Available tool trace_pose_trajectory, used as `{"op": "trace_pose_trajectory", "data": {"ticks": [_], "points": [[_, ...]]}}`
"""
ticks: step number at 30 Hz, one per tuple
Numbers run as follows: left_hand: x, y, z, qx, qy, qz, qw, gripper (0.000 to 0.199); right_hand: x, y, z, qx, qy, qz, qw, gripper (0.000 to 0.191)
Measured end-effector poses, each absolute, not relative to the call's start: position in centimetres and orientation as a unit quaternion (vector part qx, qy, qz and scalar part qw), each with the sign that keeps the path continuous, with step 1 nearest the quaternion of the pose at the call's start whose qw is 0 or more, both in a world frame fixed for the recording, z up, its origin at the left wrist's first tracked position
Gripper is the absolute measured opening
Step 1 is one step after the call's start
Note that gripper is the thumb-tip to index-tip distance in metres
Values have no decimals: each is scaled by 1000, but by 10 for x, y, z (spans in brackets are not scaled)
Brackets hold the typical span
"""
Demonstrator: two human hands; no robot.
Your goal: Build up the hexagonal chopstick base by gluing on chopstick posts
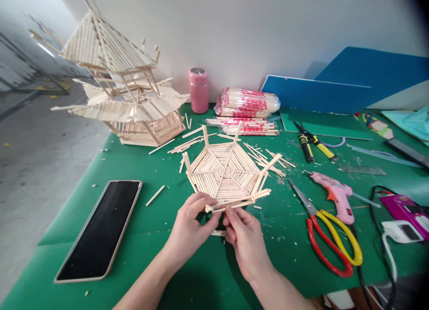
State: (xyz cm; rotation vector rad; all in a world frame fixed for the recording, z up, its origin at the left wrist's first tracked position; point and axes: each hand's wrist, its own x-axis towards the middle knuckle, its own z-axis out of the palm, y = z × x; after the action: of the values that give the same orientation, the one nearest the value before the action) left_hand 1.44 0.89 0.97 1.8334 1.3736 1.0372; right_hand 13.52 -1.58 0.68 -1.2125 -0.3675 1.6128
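A hexagonal base (231,173) made of thin wooden sticks lies in front of me, with short double-stick posts rising at its corners. My left hand (191,222) is closed on the near-left corner, fingers over the post there and thumb below it. My right hand (246,236) is closed in a pinch at the near edge, thumb against the sticks of the low rail (234,205). Whether a separate small stick is between those fingertips is hidden. Below the hands, a pale stick (218,233) partly shows.
A pagoda-like stick model (130,99) stands back left. A phone (100,229) lies at left. Behind are a pink flask (199,91) and bagged sticks (248,102). On the right lie scissors (315,214), a pink glue gun (335,193), pliers (311,142) and cables.
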Motion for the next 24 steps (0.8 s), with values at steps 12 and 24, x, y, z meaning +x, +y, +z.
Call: {"op": "trace_pose_trajectory", "data": {"ticks": [12, 24], "points": [[13, 10, 8, 700, 512, 396, 303, 9, 136, -16, 5, -502, -158, 674, 518, 28], [13, 9, 5, 704, 504, 406, 294, 8, 134, -16, 3, -502, -155, 673, 520, 31]]}}
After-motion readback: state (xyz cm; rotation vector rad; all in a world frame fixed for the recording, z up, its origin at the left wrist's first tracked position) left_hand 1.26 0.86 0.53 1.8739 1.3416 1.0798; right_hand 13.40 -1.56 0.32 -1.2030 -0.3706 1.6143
